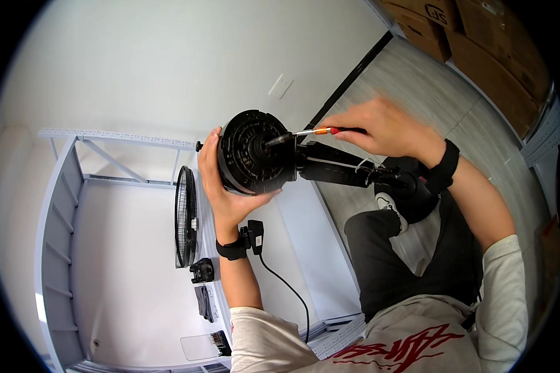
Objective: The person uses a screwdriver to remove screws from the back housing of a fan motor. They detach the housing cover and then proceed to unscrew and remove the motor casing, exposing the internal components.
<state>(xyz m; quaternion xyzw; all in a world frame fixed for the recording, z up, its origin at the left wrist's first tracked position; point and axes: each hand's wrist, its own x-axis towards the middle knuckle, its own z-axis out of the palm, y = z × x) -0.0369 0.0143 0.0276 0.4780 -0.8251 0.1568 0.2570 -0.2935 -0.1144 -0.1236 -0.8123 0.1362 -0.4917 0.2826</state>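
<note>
A person's left hand [225, 186] grips a round black fan motor housing [253, 152], held in the air above the right edge of a white tabletop [130, 248]. The right hand [379, 127] clasps an orange-handled screwdriver [317, 131], its tip touching the housing's centre. A black fan grille [185, 216] stands upright near that edge, small black parts [202, 271] beside it.

A white table [130, 248] carries a round fan grille [185, 217] and small black parts [202, 271].

left hand [221, 186] grips fan motor [255, 152] | right hand [382, 127] drives screwdriver [320, 131] (orange-handled)
</note>
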